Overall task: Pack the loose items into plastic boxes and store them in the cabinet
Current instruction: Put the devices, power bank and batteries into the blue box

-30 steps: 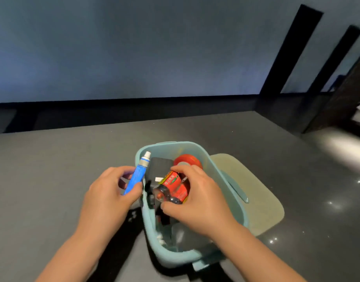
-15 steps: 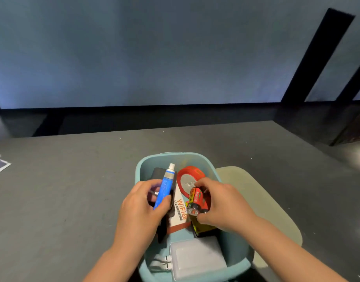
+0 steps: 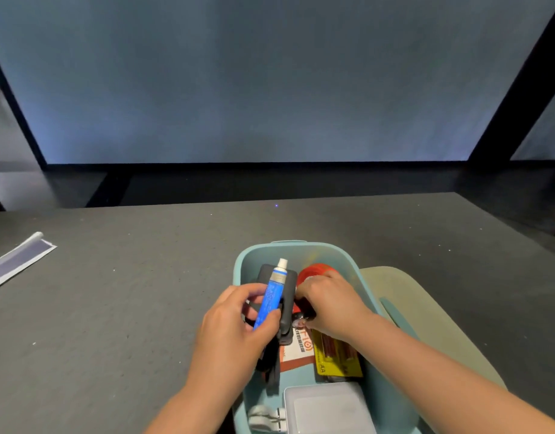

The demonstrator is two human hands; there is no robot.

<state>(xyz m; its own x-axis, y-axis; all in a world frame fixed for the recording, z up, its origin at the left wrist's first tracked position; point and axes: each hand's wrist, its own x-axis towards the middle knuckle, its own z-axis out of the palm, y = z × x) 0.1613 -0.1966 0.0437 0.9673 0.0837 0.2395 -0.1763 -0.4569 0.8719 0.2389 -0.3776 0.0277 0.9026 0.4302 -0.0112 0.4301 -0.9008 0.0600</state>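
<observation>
A dark grey bench (image 3: 129, 308) fills the lower view. A light blue plastic box (image 3: 364, 286) sits on it near the front edge. A pale green lid (image 3: 426, 324) lies flat just right of the box. A white-edged paper strip (image 3: 16, 261) lies far left of the box.

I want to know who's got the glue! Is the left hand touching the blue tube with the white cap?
Touching. The head view shows the left hand pinching the blue tube with the white cap between thumb and fingers, above the teal plastic box.
</observation>
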